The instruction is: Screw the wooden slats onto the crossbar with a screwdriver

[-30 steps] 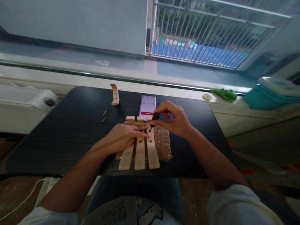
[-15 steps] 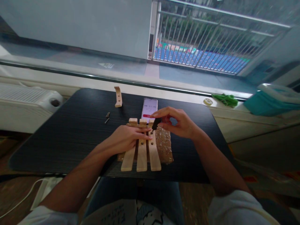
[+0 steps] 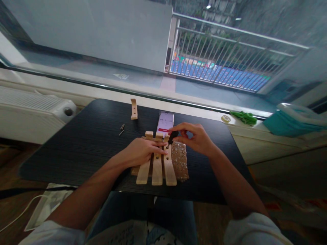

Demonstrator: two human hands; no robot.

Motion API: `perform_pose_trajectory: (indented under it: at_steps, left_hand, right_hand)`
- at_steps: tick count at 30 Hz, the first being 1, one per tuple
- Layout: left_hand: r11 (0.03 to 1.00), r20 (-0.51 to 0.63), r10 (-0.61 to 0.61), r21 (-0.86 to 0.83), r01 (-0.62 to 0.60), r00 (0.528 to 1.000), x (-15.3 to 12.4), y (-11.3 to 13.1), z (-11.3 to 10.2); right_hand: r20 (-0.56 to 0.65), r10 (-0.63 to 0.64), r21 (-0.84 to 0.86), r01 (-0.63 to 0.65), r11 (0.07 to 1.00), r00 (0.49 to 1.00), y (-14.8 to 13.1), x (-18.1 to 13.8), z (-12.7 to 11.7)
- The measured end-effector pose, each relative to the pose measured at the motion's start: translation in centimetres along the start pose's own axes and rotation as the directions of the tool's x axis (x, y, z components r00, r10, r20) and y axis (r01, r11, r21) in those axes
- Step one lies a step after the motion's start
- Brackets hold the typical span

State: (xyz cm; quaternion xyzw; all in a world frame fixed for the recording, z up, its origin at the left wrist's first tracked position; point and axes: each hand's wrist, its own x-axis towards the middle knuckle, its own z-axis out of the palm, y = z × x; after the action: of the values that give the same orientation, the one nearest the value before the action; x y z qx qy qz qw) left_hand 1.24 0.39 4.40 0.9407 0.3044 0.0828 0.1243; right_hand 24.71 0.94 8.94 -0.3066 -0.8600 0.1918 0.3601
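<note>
Three pale wooden slats (image 3: 157, 173) with curved ends and holes lie side by side over a wrapped brown board (image 3: 179, 160). Flat across the slats rests my left hand (image 3: 139, 151), its fingers stretched out to the right-hand slat. My right hand (image 3: 195, 137) is closed around the black handle of a small screwdriver (image 3: 173, 136). Its tip points down at the upper hole of the right-hand slat; whether a screw is under it is too small to tell. My left palm hides part of the left slat.
A separate curved wooden piece (image 3: 134, 110) stands at the back of the black table (image 3: 84, 146), with several screws (image 3: 122, 130) near it. A phone (image 3: 165, 122) lies behind the slats. Tape (image 3: 226, 118), a green cloth (image 3: 244, 117) and a teal container (image 3: 286, 119) sit on the sill.
The camera view has shifted slightly, moving the scene within the picture. Both hands keep nearly the same places on the slats, and the screwdriver stays at the upper hole.
</note>
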Motion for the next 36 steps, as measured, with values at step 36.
perform_pose_trajectory:
  at_steps: [36]
  left_hand:
    - [0.998, -0.004, 0.0, -0.064, 0.0, 1.0, 0.2, 0.1, -0.5]
  right_hand:
    - [-0.354, 0.312, -0.015, -0.339, 0.941, 0.882, -1.8, -0.4, 3.0]
